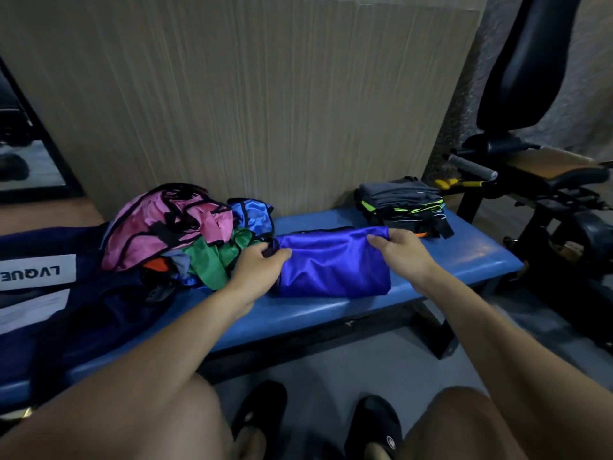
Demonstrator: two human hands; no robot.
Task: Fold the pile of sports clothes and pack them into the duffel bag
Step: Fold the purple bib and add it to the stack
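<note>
A shiny blue garment (331,263) lies folded into a rectangle on the blue padded bench (464,257). My left hand (258,267) grips its left edge, fingers curled over the fabric. My right hand (403,250) pinches its top right corner. Left of it sits an unfolded pile of pink, green and blue sports clothes (179,230). A stack of folded dark and grey clothes (403,204) rests at the bench's far right. The navy duffel bag (66,293) with a white label lies at the left end.
A wood-grain panel (248,104) stands behind the bench. A black exercise machine (530,144) with a padded seat and handle is on the right. My knees and black shoes (371,426) are below, over a grey floor.
</note>
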